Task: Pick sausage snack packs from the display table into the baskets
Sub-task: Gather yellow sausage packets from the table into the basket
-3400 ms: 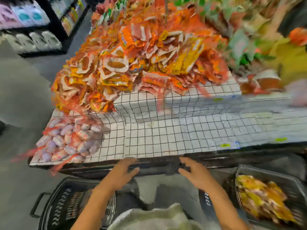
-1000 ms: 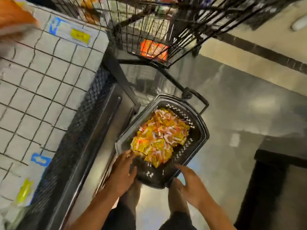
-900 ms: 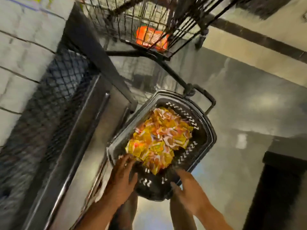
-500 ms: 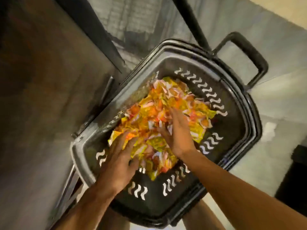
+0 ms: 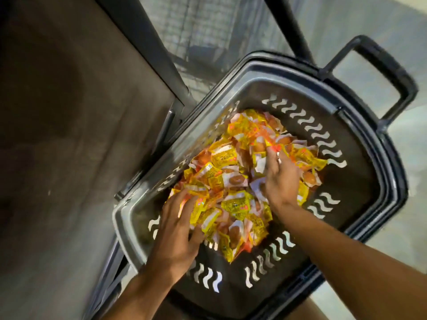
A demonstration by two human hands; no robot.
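Both hands, L [image 5: 175, 236] & R [image 5: 280, 179], spread on snack packs [image 5: 233, 181] in basket [image 5: 360, 204]; dark display panel [image 5: 69, 135] just left.

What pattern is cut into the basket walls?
Rows of wavy slots in the basket, seen from the head view.

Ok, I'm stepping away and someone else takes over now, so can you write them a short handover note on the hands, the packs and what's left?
Left hand: fingers spread on the near-left edge of the snack packs, pressing into them; no clear grip.
Right hand: over the far side of the pile, fingers curled among the packs; whether it pinches one is unclear.
Packs: a heap of yellow and orange packs lies in the black basket, whose handle points away.
Done: this basket holds a good heap.
Left: the display table is out of view, so what remains there cannot be judged.
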